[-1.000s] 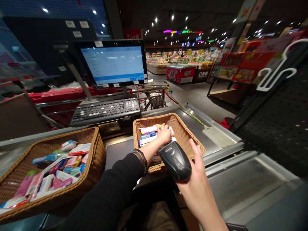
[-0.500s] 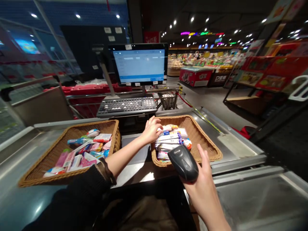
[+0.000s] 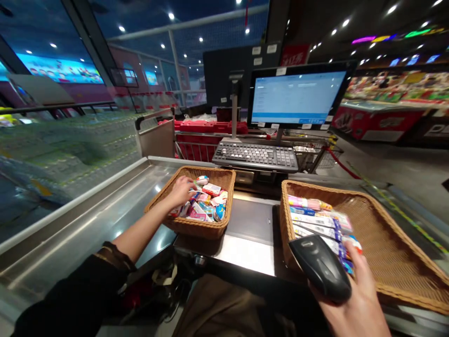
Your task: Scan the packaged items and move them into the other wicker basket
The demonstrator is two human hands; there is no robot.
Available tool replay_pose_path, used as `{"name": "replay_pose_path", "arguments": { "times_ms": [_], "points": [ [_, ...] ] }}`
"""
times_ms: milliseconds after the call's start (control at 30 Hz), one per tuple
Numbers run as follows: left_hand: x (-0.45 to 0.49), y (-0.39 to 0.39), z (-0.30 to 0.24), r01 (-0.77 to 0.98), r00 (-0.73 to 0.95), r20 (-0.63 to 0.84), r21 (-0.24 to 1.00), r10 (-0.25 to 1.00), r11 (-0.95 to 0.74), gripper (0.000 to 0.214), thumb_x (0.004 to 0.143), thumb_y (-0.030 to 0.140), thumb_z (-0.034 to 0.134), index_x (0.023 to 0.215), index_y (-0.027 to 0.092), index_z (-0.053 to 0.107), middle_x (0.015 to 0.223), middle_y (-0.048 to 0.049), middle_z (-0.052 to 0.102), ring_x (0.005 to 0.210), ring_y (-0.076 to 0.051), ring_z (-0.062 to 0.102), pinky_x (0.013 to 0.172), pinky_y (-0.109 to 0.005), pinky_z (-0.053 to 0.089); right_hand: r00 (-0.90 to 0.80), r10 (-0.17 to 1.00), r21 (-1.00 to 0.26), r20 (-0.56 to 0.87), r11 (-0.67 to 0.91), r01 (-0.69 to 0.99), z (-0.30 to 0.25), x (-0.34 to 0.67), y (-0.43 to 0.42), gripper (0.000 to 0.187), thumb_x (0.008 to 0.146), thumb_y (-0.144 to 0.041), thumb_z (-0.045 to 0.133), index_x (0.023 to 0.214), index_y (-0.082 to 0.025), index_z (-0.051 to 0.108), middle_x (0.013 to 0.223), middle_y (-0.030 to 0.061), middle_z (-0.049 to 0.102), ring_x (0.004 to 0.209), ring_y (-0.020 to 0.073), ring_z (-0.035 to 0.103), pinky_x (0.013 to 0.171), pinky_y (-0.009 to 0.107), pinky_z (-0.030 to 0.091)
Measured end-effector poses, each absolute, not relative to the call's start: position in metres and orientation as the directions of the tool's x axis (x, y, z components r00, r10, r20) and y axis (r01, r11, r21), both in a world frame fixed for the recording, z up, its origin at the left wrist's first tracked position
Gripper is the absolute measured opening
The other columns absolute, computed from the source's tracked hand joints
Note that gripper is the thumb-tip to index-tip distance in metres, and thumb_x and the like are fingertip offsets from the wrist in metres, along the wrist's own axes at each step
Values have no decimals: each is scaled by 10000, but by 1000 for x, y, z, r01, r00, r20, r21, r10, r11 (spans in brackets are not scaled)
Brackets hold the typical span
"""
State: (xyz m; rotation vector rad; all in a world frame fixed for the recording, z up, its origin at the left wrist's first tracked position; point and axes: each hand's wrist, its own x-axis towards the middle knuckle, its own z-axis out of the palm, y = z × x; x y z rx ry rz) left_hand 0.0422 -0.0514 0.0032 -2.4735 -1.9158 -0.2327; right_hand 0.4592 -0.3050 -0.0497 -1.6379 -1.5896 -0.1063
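Observation:
My left hand (image 3: pixel 181 191) reaches into the left wicker basket (image 3: pixel 196 229), fingers curled down onto the small colourful packets (image 3: pixel 206 205) inside it; what it grips, if anything, is hidden. My right hand (image 3: pixel 354 299) holds a black handheld barcode scanner (image 3: pixel 320 267) at the lower right, in front of the right wicker basket (image 3: pixel 393 243). That basket holds several long boxed items (image 3: pixel 312 220) stacked along its left side.
A keyboard (image 3: pixel 256 155) and a lit checkout screen (image 3: pixel 298 96) stand behind the baskets. A steel counter (image 3: pixel 105 210) runs off to the left, with red shopping baskets (image 3: pixel 206 128) and a metal trolley (image 3: pixel 315 157) behind. Shop shelves and a freezer (image 3: pixel 379 121) are at the far right.
My left hand has left the right basket and crossed over into the left basket. The view has swung left. My right hand keeps the scanner.

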Motion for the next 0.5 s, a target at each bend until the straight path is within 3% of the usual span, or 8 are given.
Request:
{"name": "replay_pose_path", "arguments": {
  "times_ms": [167,333,500],
  "points": [
    [-7,-30,3,971,237,-87,6,968,-238,294,742,214,597,963,266,783,1153,-67,717,1205,-275,547,1120,-388,353,152,809,-483,567,177,858,-55,457,-300,390,895,-435,559,1155,-156,635,1670,132,227,1508,427,281,1229,619,245],
    [-3,-31,-8,975,222,-170,16,960,-222,369,699,187,594,1002,301,772,1183,-43,741,1304,-320,500,1140,-490,302,85,845,-445,528,190,875,-63,467,-295,436,856,-473,605,1174,-178,658,1675,117,213,1507,446,271,1221,645,245],
    [3,-23,1,979,202,-253,34,946,-200,218,596,158,676,765,273,752,830,-4,763,1043,-282,645,1046,-448,403,154,826,-493,542,164,854,-50,448,-296,388,884,-436,548,1161,-181,640,1664,134,239,1485,444,328,1211,667,261]
  ]
}}
